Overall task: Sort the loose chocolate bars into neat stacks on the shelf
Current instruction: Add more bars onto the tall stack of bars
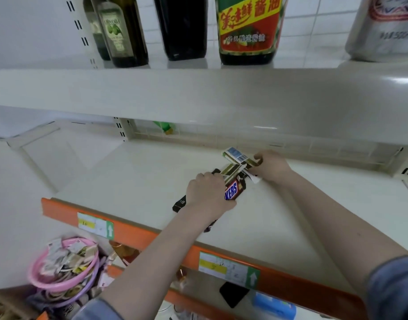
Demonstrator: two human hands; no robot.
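the white shelf (152,181) carries a small cluster of chocolate bars near its middle, well back from the orange front rail (138,229). the left hand (207,195) curls over a brown snickers bar (233,190), pressing it down. the right hand (271,166) pinches the end of a green-and-white bar (236,157) lying crosswise just behind. likely risk: the bars overlap at odd angles, so sliding one could drag another askew, and slick wrappers may let a stack slump.
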